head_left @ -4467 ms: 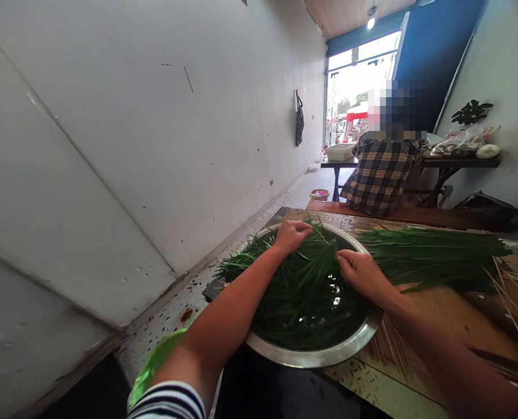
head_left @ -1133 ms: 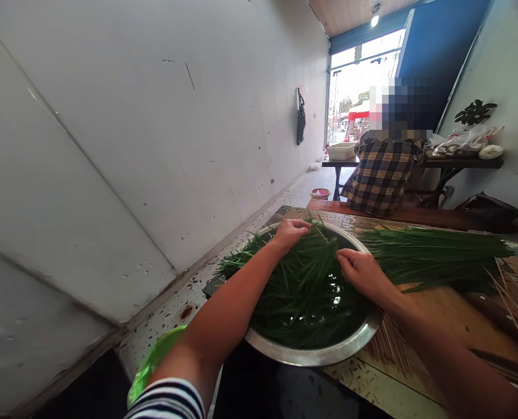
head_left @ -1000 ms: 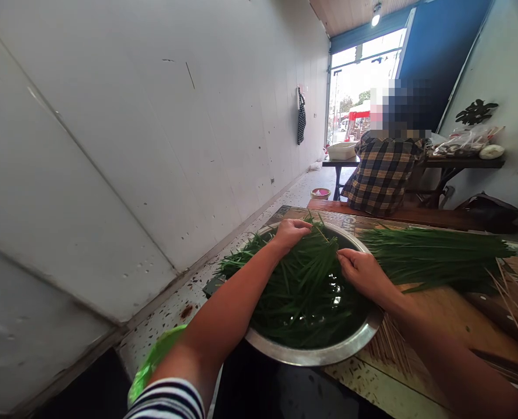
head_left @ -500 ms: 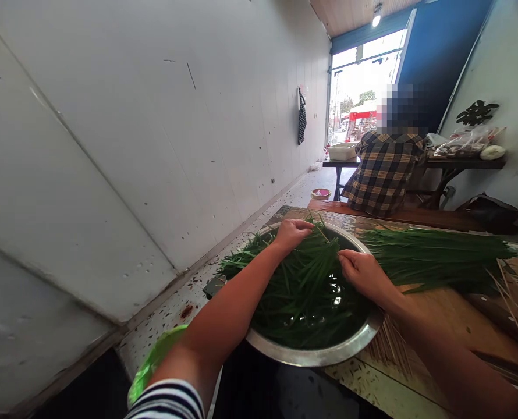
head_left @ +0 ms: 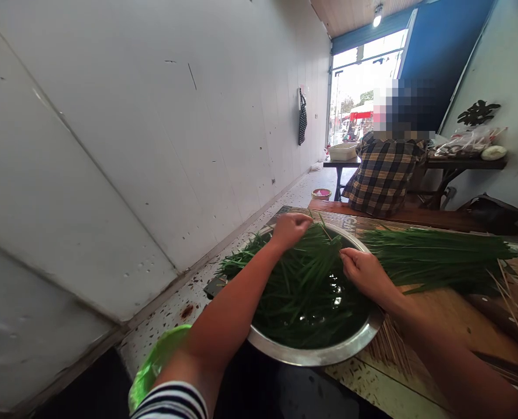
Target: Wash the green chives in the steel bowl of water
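Observation:
A wide metal basin [head_left: 315, 356] holds water and a mass of long, flat green leaves that look like garlic chives [head_left: 289, 291]. Over its far side my left hand [head_left: 291, 228] is closed in a pinch, slightly blurred; what lies between its fingertips is hidden. Closed at the right of the basin, my right hand [head_left: 364, 270] pinches the near end of a thin wooden skewer [head_left: 326, 232]. The skewer slants up and left through a gathered clump of chives just beyond those fingers. Its far end points towards my left hand.
More chives [head_left: 437, 256] lie in a long pile beside a wooden board [head_left: 446, 317]. Loose skewers [head_left: 392, 346] rest right of the basin. A green-lined bin [head_left: 158, 361] stands below my left arm. Ahead, a person in a plaid shirt [head_left: 385, 174] sits on a bench.
My left hand has drawn back slightly to the left and up, away from the skewer's far end. My right hand stays in nearly the same place.

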{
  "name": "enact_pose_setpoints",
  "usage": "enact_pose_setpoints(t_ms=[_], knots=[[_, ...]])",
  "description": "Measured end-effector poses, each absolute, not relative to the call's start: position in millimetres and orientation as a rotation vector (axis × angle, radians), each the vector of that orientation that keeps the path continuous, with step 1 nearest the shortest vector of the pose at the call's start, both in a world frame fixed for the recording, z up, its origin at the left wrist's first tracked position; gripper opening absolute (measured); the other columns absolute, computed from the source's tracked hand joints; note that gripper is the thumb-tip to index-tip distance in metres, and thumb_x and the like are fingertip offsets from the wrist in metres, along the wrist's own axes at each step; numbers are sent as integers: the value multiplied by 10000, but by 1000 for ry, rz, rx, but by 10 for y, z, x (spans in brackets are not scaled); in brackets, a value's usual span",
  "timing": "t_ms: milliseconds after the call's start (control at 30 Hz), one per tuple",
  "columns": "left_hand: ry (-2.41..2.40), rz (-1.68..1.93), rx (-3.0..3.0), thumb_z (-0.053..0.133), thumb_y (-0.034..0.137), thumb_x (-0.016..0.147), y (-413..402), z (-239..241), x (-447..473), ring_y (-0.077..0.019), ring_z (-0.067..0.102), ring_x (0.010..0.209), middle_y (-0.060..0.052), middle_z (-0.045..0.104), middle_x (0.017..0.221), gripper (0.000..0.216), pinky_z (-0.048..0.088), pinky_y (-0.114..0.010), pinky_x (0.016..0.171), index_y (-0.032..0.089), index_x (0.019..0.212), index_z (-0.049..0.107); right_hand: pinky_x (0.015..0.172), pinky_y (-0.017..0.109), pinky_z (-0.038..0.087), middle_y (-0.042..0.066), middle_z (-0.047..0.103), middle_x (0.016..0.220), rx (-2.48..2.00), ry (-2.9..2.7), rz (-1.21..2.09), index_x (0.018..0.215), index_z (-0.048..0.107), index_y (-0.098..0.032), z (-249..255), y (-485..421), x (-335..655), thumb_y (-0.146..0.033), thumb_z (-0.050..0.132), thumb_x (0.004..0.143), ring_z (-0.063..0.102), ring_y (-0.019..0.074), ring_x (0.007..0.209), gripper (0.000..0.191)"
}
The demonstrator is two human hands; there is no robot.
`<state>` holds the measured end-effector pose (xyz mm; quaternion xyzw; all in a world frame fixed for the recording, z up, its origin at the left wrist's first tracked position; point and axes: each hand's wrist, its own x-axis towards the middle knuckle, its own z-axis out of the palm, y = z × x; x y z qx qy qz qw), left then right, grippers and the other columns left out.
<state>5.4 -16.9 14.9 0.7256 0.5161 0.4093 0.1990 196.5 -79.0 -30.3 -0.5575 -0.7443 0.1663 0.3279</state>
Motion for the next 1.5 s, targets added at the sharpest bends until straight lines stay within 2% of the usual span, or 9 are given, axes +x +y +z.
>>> enact_pose_setpoints(t_ms=[133,233,333,433,567,733,933,1267,1500], knots=[[1595,974,2127,559,107,673,-50,78,-77,-158,597,714,-38,692,715,252,454,-241,727,176,818,755,534,249,327,34,586,564,-1500,-1950,445,789,635,-169,-308,-790,1968,-321,344,819,492,142,521,330],[1611,835,2238,559,140,685,-12,30,-95,-166,582,688,-53,682,709,226,438,-261,706,172,794,755,537,249,327,38,595,579,-1507,-1951,429,783,636,-168,-301,-795,1970,-319,347,816,491,140,522,328],[1630,946,2372,578,206,729,5,-13,-47,-210,567,903,-72,687,871,194,390,-318,857,206,826,747,530,247,324,38,601,584,-1501,-1956,406,767,635,-171,-307,-789,1974,-312,348,815,482,136,521,324],[1573,930,2505,650,248,705,38,-107,50,-247,427,1156,-50,640,1080,130,248,-394,1008,257,802,737,527,244,324,36,600,579,-1489,-1956,394,764,636,-171,-323,-778,1982,-313,351,817,473,133,518,323],[1643,791,2555,682,270,683,76,-225,180,-267,317,1231,-32,577,1181,70,142,-472,1034,254,736,726,529,245,331,37,605,581,-1488,-1955,417,816,649,-171,-329,-771,1989,-318,355,818,489,140,528,329],[1707,894,2382,646,245,707,21,-162,232,-262,406,1150,-45,629,1087,85,217,-470,1003,238,721,730,525,254,327,39,590,560,-1515,-1961,429,806,648,-165,-296,-782,1980,-327,347,815,488,146,511,342],[1618,1003,1945,601,282,726,-6,-72,214,-196,585,853,-74,699,831,217,428,-311,814,169,851,738,528,253,324,36,581,551,-1504,-1977,462,776,633,-171,-263,-809,1960,-326,330,822,482,145,509,344],[1456,1071,1793,614,309,689,116,-210,151,-125,584,682,-64,700,766,288,452,-226,659,115,870,726,539,246,328,36,589,579,-1521,-1978,450,784,642,-165,-276,-808,1959,-318,335,821,475,138,525,345],[1433,1105,1781,613,287,676,92,-189,166,-111,575,655,-53,696,756,271,436,-218,632,106,845,721,539,247,327,39,586,592,-1511,-1969,467,841,663,-147,-289,-802,1961,-324,333,826,464,140,532,375]])
